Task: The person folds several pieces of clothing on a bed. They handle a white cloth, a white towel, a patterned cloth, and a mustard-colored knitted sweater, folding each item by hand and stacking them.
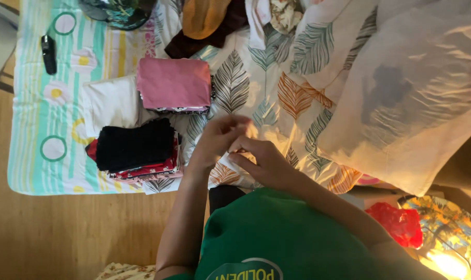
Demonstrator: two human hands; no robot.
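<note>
- Head view: two folded stacks, pink-topped pile at 11 o'clock, black-topped pile at 9.
- Left hand and right hand meet; whether the fingers pinch anything is hard to tell.

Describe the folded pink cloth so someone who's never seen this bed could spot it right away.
Start at the bed, with its striped sheet on one side and a leaf-print sheet on the other. Just beyond the person's left hand and right hand stand two folded piles. The pink cloth tops the farther pile; the nearer pile is topped by a black cloth, and a white cloth lies flat beside it.
</note>
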